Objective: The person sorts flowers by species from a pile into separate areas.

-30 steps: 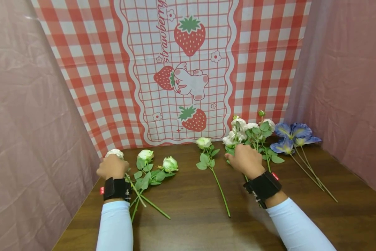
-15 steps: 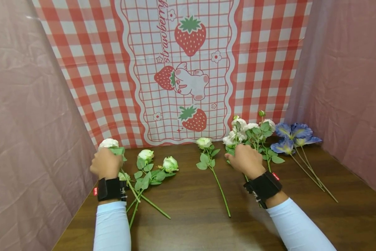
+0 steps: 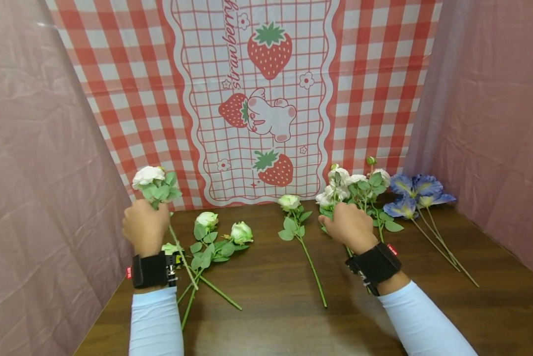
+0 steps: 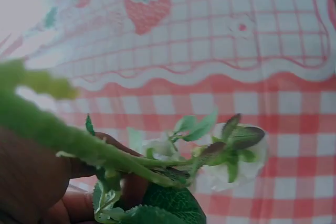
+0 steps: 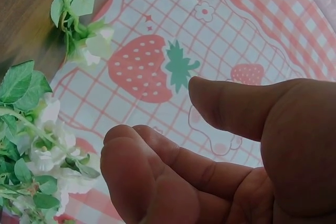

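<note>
My left hand (image 3: pixel 144 227) grips the stem of a white rose (image 3: pixel 148 175) and holds it raised, bloom up, above the table's left end. In the left wrist view the rose (image 4: pixel 231 158) and its green stem cross in front of the left hand (image 4: pixel 31 182). My right hand (image 3: pixel 348 226) rests on the stems of a bunch of small white flowers (image 3: pixel 353 185). The right wrist view shows the right hand (image 5: pixel 163 132) loosely curled, thumb apart, nothing between them, with the bunch (image 5: pixel 44 150) just beyond.
Two white roses (image 3: pixel 224 227) lie on the brown table (image 3: pixel 271 321) beside my left hand. A single white rose (image 3: pixel 289 201) lies mid-table. Blue flowers (image 3: pixel 415 190) lie at the right. A strawberry checked cloth (image 3: pixel 257 99) hangs behind, with pink cloth on both sides.
My left hand has lifted the white rose off the table, up and slightly left, so its bloom now stands in front of the checked cloth. The right hand has stayed put.
</note>
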`<state>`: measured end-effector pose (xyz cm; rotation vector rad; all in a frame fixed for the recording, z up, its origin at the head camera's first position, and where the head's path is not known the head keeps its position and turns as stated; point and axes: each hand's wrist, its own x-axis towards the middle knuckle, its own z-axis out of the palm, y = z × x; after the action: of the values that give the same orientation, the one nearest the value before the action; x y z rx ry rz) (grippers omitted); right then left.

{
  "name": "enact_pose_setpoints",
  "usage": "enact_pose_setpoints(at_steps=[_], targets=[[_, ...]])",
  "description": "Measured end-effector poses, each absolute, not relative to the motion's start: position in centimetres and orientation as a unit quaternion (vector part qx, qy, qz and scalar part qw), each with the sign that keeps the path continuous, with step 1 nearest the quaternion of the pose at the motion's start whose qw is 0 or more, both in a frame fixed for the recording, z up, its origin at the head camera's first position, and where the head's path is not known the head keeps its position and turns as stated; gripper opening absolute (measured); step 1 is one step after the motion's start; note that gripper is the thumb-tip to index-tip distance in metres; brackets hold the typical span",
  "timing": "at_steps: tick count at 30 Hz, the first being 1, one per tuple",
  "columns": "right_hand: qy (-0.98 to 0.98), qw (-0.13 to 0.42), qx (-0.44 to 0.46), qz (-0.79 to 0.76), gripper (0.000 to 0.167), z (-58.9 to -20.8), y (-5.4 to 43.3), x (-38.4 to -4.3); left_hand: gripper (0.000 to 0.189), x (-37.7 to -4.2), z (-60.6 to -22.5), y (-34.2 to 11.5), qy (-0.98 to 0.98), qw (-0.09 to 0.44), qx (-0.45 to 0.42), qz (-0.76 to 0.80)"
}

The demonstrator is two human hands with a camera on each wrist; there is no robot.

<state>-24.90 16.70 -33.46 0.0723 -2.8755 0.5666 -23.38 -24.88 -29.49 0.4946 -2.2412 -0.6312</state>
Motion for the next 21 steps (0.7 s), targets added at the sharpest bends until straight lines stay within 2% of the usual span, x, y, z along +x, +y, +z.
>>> enact_pose_setpoints(at_steps=[4,7,10,15,21], targets=[[-0.975,0.111,0.027,0.193,0.06,-33.2,16.8,-24.7,0.037,-22.9,-28.8,-24.4,-0.851,0.423,0.154,-0.269],[-0.974,0.117,0.029,0.194,0.06,-33.0,16.8,-24.5,0.038,-22.7,-28.3,-24.0,-0.841,0.437,0.126,-0.293],[-0.973,0.124,0.032,0.193,0.06,-32.8,16.7,-24.3,0.037,-22.4,-27.8,-23.7,-0.834,0.425,0.1,-0.338],[-0.972,0.134,0.037,0.19,0.06,-32.4,16.5,-23.9,0.031,-22.1,-27.0,-22.8,-0.819,0.372,0.073,-0.431],[-0.967,0.162,0.053,0.188,0.061,-31.8,16.1,-23.0,0.032,-22.1,-26.8,-21.5,-0.789,0.33,0.038,-0.517]])
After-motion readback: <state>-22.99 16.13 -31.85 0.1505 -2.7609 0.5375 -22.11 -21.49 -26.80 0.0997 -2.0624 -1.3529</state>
